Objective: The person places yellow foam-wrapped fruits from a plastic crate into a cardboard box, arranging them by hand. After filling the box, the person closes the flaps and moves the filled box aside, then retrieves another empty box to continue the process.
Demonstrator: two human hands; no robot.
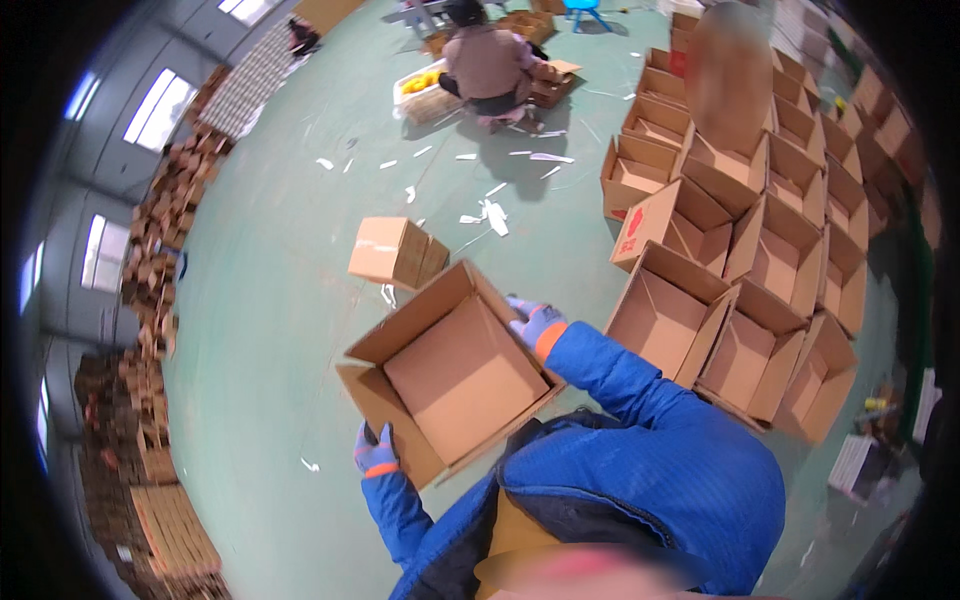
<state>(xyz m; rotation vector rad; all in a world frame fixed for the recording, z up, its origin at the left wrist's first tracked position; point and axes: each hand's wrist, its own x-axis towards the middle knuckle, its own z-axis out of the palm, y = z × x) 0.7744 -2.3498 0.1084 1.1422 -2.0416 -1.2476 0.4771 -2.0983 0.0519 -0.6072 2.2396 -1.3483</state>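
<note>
An open-topped cardboard box [465, 375] is held in front of my body, tilted so that I look down onto its bare inner bottom. My left hand [376, 450], in a light purple work glove with an orange cuff, grips the box's near left wall. On the opposite side my right hand [538, 322], gloved the same way, holds the right wall; some of its fingers are hidden. Just beyond the held box, a smaller closed carton [394, 251] with tape on it rests on the green floor [285, 315].
Rows of open cardboard boxes [667, 319] stand on the right. Ahead, a person [487, 64] crouches beside a white crate [427, 101] of yellow items. Paper strips [495, 217] litter the floor. Piled cartons [154, 300] line the left wall. A blue stool [585, 11] stands far off.
</note>
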